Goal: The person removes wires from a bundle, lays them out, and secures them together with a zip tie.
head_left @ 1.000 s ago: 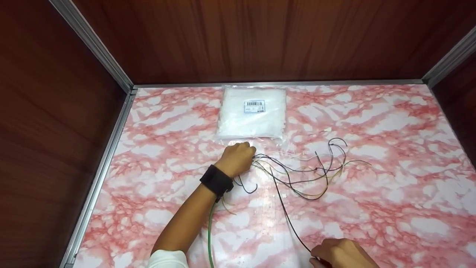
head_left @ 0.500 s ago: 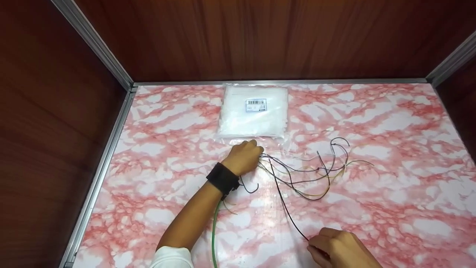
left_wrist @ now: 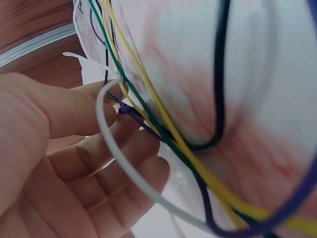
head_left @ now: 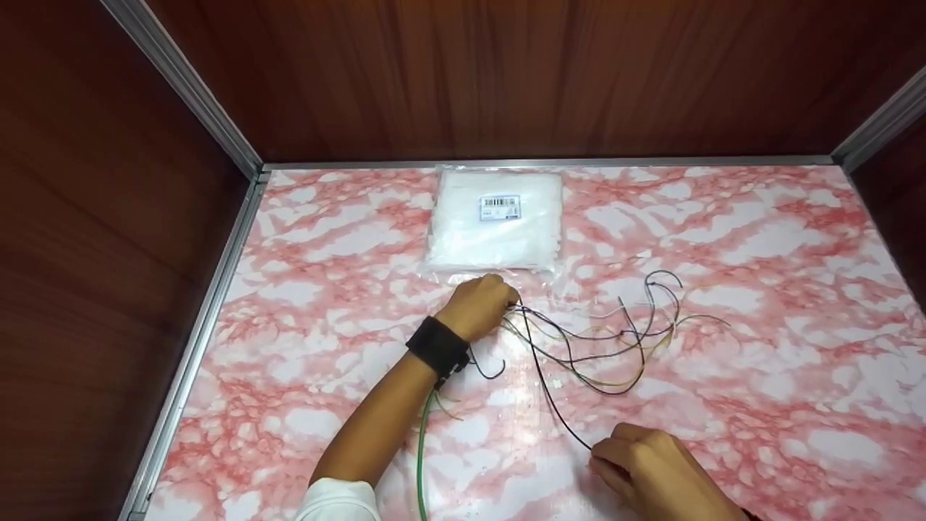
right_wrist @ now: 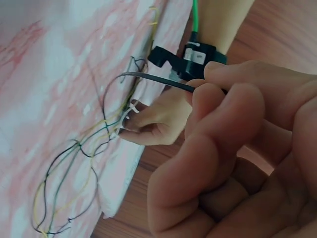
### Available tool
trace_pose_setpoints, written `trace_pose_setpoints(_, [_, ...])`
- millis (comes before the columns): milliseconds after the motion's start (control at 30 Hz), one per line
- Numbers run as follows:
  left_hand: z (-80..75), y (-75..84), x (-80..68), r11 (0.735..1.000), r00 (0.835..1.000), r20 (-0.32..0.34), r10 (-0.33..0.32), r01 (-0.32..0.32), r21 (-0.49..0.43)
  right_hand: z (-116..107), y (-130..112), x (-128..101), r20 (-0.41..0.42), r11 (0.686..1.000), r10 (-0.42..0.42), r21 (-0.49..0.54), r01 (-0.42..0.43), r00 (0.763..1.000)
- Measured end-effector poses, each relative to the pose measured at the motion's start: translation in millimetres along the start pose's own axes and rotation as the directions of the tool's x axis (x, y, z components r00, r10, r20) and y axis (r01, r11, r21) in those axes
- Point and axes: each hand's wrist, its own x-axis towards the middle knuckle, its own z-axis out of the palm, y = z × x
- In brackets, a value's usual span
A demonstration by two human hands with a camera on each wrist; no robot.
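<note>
My left hand (head_left: 477,307) grips a bundle of thin wires near the middle of the table. In the left wrist view, thumb and fingertips hold the bundle beside a small dark purple knot (left_wrist: 124,109). Yellow wire (left_wrist: 143,74), green wire (left_wrist: 148,110) and a white strand (left_wrist: 124,168) run past them. My right hand (head_left: 651,467), at the lower right, pinches the end of a black wire (head_left: 544,387) that stretches towards the left hand. From the right wrist, that dark wire (right_wrist: 158,79) arches out of the right hand's fingertips (right_wrist: 242,106). The held wire end is hidden.
A clear bag (head_left: 499,242) of white contents, with a barcode label, lies just behind the left hand. Loose wire loops (head_left: 608,393) spread to the right. A green cable (head_left: 420,463) trails from the left wristband (head_left: 439,347). Wooden panels (head_left: 506,79) enclose the marbled table (head_left: 311,239).
My right hand has moved forward and slightly left, holding the black wire throughout. My left hand has shifted a little to the right, still gripping the bundle.
</note>
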Motion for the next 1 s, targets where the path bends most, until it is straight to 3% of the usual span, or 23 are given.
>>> trace_pose_setpoints(167, [1.2, -1.2, 8.2, 0.997, 1.0, -0.013, 0.002, -0.003, -0.077, 3, 6, 2, 0.041, 1.0, 0.004, -0.01, -0.003, 0.999])
trace_pose_setpoints(400, [4.5, -2.7, 6.7, 0.998, 0.997, 0.025, 0.068, -0.068, 0.003, 9, 11, 0, 0.127, 0.999, 0.036, 0.007, -0.037, 0.991])
trace_pose_setpoints(600, [2.1, -4.0, 9.7, 0.992, 0.994, -0.02, 0.104, -0.102, 0.081, 9, 12, -1, 0.163, 0.997, 0.074, -0.009, -0.074, 0.984])
trace_pose_setpoints(700, [1.5, -5.1, 9.2, 0.986, 0.993, -0.005, 0.118, -0.116, 0.123, 10, 12, -2, 0.163, 0.997, 0.074, -0.023, -0.071, 0.984])
trace_pose_setpoints(1000, [5.6, -7.2, 3.4, 0.986, 0.997, 0.045, 0.07, -0.076, 0.15, 12, 16, -2, 0.148, 0.998, 0.051, -0.044, -0.045, 0.988])
